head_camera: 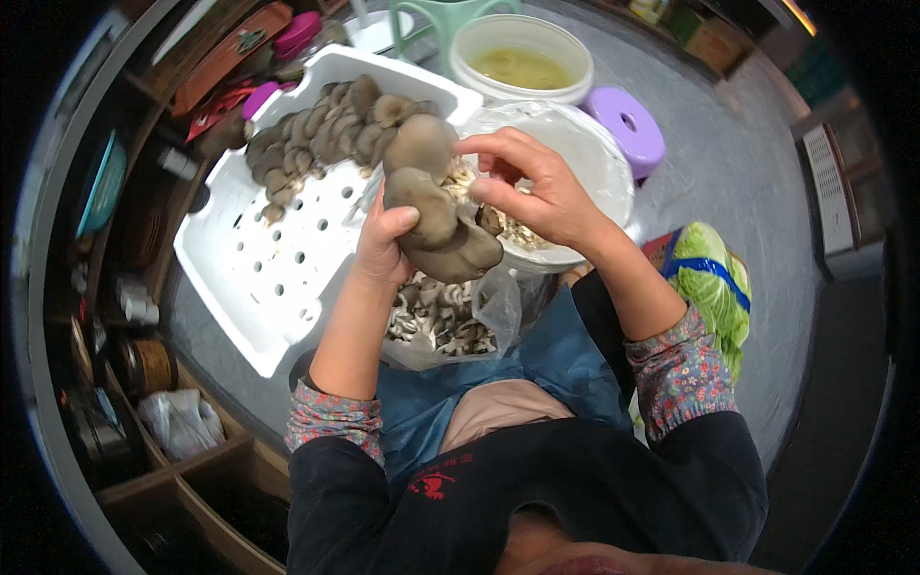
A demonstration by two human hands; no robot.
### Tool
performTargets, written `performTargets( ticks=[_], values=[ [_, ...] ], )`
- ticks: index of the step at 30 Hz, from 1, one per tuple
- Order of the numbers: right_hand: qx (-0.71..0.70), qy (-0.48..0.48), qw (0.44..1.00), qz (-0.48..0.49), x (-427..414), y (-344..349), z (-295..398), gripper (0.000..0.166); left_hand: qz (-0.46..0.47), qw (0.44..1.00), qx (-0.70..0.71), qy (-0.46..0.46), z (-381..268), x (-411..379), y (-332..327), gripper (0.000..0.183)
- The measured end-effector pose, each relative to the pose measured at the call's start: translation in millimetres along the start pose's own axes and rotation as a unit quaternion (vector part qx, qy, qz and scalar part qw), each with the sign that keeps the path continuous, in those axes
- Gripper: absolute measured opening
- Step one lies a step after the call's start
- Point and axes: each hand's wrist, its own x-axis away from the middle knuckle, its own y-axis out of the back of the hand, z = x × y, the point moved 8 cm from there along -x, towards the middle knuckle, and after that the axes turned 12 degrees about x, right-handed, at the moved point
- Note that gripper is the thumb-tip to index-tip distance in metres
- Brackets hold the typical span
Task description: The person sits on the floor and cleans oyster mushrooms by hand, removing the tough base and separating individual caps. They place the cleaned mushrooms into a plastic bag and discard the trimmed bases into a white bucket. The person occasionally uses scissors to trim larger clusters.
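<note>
My left hand (383, 241) grips a large cluster of grey-brown oyster mushrooms (425, 205), its thumb lying on one cap. The pale stem base faces right. At that base my right hand (537, 185) is held with thumb and index finger apart; the index tip is at the edge of a cap, and nothing shows between the fingers. Beneath the cluster, a clear plastic bag (497, 305) holds many torn mushroom pieces (438, 316). Behind my right hand stands a white bucket with a plastic liner (586, 154), pale mushroom scraps (528, 233) inside it.
At left, a perforated white crate (287, 244) carries more oyster mushrooms (316, 140) at its far end. A tub of yellowish liquid (521, 68), a purple stool (627, 126) and a green stool (460, 18) stand beyond. Napa cabbage (708, 277) lies right; wooden shelving (180, 496) borders the left.
</note>
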Motion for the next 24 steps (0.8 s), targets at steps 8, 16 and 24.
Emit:
performTargets(
  ticks=[8, 16, 24],
  values=[
    [-0.016, -0.118, 0.992, 0.030, 43, 60, -66, 0.022, 0.038, 0.988, -0.120, 0.084, 70, -32, -43, 0.081],
    [0.176, 0.004, 0.979, -0.105, 69, 95, -57, 0.009, -0.021, 0.990, -0.082, 0.115, 110, -44, -30, 0.068],
    [0.275, 0.112, 0.948, -0.113, 84, 101, -42, 0.009, -0.005, 0.985, 0.046, 0.164, 136, -43, -25, 0.062]
  ],
)
